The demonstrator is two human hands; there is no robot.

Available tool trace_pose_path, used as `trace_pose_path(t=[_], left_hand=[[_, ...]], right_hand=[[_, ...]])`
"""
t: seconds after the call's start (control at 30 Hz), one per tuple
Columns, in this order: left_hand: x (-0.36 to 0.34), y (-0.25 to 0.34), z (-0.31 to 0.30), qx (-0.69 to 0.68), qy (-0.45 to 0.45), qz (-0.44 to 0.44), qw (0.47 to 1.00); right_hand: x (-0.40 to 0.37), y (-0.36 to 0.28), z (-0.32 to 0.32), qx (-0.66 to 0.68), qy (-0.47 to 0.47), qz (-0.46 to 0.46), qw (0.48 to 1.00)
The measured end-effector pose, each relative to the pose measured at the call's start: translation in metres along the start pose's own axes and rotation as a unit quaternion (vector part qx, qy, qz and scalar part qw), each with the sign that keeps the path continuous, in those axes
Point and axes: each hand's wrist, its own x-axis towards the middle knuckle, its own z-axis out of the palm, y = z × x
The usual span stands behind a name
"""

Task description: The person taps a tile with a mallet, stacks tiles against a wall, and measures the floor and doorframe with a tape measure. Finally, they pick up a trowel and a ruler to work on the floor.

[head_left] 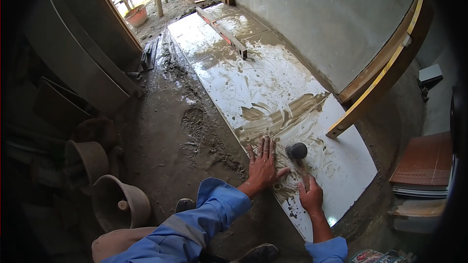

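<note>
My left hand (263, 168) lies with fingers spread at the left edge of a white floor tile (353, 165), close to the joint with the tile behind it. In my right hand (311, 194) is the handle of a rubber mallet (296, 151), its black head over the near tile's mud-smeared surface. Beyond the joint, another white tile (273, 75) carries wet brown smears. Farther back, a spirit level (223, 33) lies across the tiles.
A long yellow bar (378, 80) leans on the right wall, its lower end on the near tile. Two buckets (122, 202) lie at left on muddy ground. Stacked tiles (423, 159) stand at right. An orange bucket (136, 15) sits by the doorway.
</note>
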Motion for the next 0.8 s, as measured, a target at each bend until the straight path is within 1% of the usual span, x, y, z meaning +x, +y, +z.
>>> trace_pose_path(t=[0.1, 0.43, 0.53, 0.8], left_hand=[[0.0005, -0.0009, -0.0005, -0.002, 0.000, 0.003, 1.000], [0.0013, -0.0025, -0.0055, 0.000, -0.015, 0.008, 1.000], [0.0015, -0.0036, -0.0019, -0.003, -0.009, 0.009, 1.000], [0.0020, -0.0046, -0.0014, 0.000, -0.006, 0.010, 1.000]], right_hand=[[0.0001, 0.0028, 0.0022, 0.000, 0.010, -0.018, 1.000], [0.0012, 0.0048, 0.0030, 0.008, 0.000, -0.010, 1.000], [0.0009, 0.0081, 0.0043, -0.007, -0.003, -0.008, 1.000], [0.0009, 0.0041, 0.0025, 0.010, 0.006, -0.016, 1.000]])
